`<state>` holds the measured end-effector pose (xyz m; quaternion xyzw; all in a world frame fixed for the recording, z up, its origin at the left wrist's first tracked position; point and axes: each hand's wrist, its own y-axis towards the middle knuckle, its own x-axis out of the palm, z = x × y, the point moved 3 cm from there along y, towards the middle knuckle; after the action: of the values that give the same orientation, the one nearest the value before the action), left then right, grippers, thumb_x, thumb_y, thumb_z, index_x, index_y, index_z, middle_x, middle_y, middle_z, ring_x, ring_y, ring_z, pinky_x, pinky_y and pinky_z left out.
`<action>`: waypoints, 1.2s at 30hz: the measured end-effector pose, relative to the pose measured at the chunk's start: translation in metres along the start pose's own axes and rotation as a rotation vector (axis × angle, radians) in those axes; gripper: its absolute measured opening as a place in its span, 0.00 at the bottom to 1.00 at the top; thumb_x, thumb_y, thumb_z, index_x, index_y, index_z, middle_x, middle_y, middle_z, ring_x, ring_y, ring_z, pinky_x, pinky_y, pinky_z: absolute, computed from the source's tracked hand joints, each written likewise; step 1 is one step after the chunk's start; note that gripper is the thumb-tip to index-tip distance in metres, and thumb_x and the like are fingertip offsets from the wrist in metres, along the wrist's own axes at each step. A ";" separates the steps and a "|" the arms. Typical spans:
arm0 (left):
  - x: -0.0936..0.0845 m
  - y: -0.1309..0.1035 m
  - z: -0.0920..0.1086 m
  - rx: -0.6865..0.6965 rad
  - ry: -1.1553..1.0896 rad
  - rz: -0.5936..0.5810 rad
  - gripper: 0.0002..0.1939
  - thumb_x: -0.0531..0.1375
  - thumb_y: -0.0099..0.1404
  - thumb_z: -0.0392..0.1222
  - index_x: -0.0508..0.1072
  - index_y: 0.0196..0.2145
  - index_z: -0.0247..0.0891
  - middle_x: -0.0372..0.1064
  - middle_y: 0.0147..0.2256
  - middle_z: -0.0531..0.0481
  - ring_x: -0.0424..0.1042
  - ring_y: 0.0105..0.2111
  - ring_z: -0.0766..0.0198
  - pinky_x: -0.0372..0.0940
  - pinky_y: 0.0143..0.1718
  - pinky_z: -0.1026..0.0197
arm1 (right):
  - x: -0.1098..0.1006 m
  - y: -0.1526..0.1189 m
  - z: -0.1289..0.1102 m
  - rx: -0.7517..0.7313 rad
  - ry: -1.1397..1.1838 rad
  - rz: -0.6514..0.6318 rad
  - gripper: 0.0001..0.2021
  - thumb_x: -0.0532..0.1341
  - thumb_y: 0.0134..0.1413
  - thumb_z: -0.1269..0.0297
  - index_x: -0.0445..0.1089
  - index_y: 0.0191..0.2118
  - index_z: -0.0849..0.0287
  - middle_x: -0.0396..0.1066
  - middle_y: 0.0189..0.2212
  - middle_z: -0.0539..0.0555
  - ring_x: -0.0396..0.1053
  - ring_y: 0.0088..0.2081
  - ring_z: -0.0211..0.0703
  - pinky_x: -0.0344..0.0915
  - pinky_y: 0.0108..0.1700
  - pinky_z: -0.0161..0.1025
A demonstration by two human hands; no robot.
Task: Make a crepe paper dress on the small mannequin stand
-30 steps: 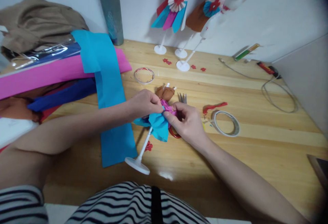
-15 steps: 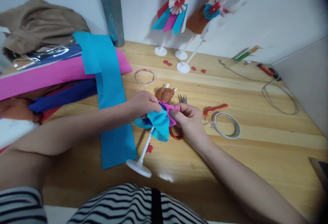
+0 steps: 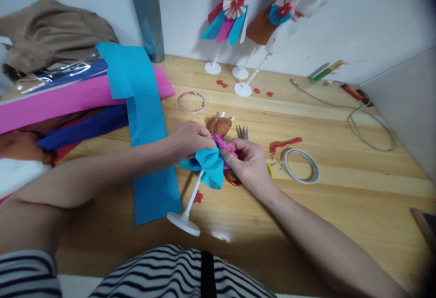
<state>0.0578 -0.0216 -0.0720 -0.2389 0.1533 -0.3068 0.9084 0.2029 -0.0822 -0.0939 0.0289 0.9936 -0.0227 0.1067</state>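
Note:
A small paper-dressed figure on a white stand (image 3: 191,200) lies tilted between my hands, its round base toward me. It has a brown bundled top (image 3: 220,126) and a turquoise crepe paper skirt (image 3: 210,166). My left hand (image 3: 192,140) pinches the gathered paper just below the brown part. A pink crepe paper strip (image 3: 223,143) is bunched at that spot, and my right hand (image 3: 248,161) pinches its other end between thumb and fingers. Scissors (image 3: 243,132) lie partly hidden beneath my right hand, with a red handle loop showing.
Turquoise paper (image 3: 155,189) and a pink roll (image 3: 61,100) lie at left, near a bottle (image 3: 148,18). At right are a tape roll (image 3: 301,166), a red strip (image 3: 285,144) and a cable (image 3: 371,130). Decorated stands (image 3: 213,67) are at the back.
My right hand has moved slightly left and inward, and the pink strip is more tightly bunched under its fingers. My left hand keeps its place.

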 end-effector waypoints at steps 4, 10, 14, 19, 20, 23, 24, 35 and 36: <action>-0.002 0.002 -0.001 -0.003 0.038 0.029 0.14 0.57 0.53 0.28 0.61 0.14 0.35 0.48 0.12 0.58 0.48 0.15 0.74 0.43 0.18 0.66 | 0.000 0.001 0.005 0.038 0.088 0.048 0.14 0.65 0.48 0.59 0.62 0.19 0.57 0.63 0.14 0.46 0.59 0.16 0.33 0.57 0.18 0.32; -0.004 0.005 -0.004 0.004 0.008 0.040 0.12 0.58 0.52 0.31 0.63 0.15 0.36 0.50 0.12 0.58 0.50 0.15 0.73 0.46 0.18 0.67 | -0.002 0.001 0.012 0.013 0.155 0.078 0.14 0.65 0.48 0.62 0.63 0.18 0.57 0.58 0.13 0.44 0.52 0.15 0.30 0.51 0.18 0.31; -0.004 0.004 -0.003 0.024 -0.054 0.046 0.10 0.59 0.54 0.33 0.66 0.17 0.34 0.55 0.15 0.56 0.55 0.17 0.72 0.50 0.19 0.67 | -0.002 0.001 0.009 0.007 0.117 0.064 0.15 0.66 0.48 0.59 0.63 0.18 0.58 0.59 0.14 0.45 0.53 0.17 0.31 0.51 0.19 0.31; -0.002 0.001 0.004 0.138 -0.003 -0.064 0.10 0.59 0.54 0.33 0.68 0.17 0.34 0.55 0.16 0.57 0.53 0.18 0.74 0.48 0.20 0.68 | 0.001 -0.002 0.006 0.057 0.152 0.035 0.16 0.67 0.48 0.56 0.64 0.19 0.57 0.63 0.15 0.46 0.58 0.17 0.33 0.55 0.18 0.32; -0.003 0.001 0.005 0.141 0.019 -0.047 0.10 0.59 0.54 0.33 0.68 0.17 0.33 0.56 0.16 0.57 0.54 0.18 0.74 0.48 0.21 0.68 | 0.001 -0.002 0.006 0.065 0.164 0.032 0.16 0.67 0.48 0.56 0.64 0.20 0.57 0.63 0.15 0.46 0.58 0.17 0.33 0.54 0.18 0.32; -0.006 0.002 0.004 0.067 0.025 -0.003 0.11 0.60 0.54 0.33 0.67 0.16 0.33 0.55 0.15 0.57 0.53 0.18 0.74 0.47 0.19 0.68 | 0.001 -0.004 0.010 0.077 0.205 0.038 0.16 0.67 0.49 0.55 0.65 0.20 0.57 0.63 0.15 0.46 0.55 0.15 0.31 0.50 0.15 0.31; -0.007 0.003 0.002 0.039 0.012 -0.002 0.12 0.60 0.54 0.33 0.66 0.15 0.34 0.54 0.14 0.57 0.52 0.17 0.73 0.46 0.19 0.67 | 0.001 -0.004 0.012 0.079 0.222 0.043 0.16 0.67 0.50 0.55 0.65 0.21 0.57 0.62 0.15 0.45 0.54 0.15 0.31 0.50 0.15 0.32; -0.006 0.016 -0.016 -0.057 -0.061 -0.014 0.15 0.61 0.57 0.34 0.62 0.16 0.36 0.50 0.13 0.57 0.52 0.18 0.72 0.48 0.22 0.66 | -0.002 -0.002 0.009 0.019 0.135 0.064 0.15 0.66 0.50 0.56 0.66 0.21 0.57 0.62 0.18 0.47 0.58 0.20 0.34 0.56 0.21 0.33; -0.006 0.015 -0.015 -0.052 -0.067 -0.025 0.16 0.60 0.58 0.34 0.61 0.16 0.36 0.50 0.13 0.57 0.52 0.18 0.72 0.48 0.22 0.66 | -0.002 -0.003 0.009 0.029 0.155 0.064 0.14 0.66 0.50 0.56 0.65 0.21 0.57 0.61 0.17 0.46 0.57 0.19 0.34 0.55 0.20 0.33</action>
<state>0.0543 -0.0125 -0.0919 -0.2744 0.1277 -0.3061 0.9026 0.2064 -0.0853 -0.1025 0.0637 0.9970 -0.0313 0.0297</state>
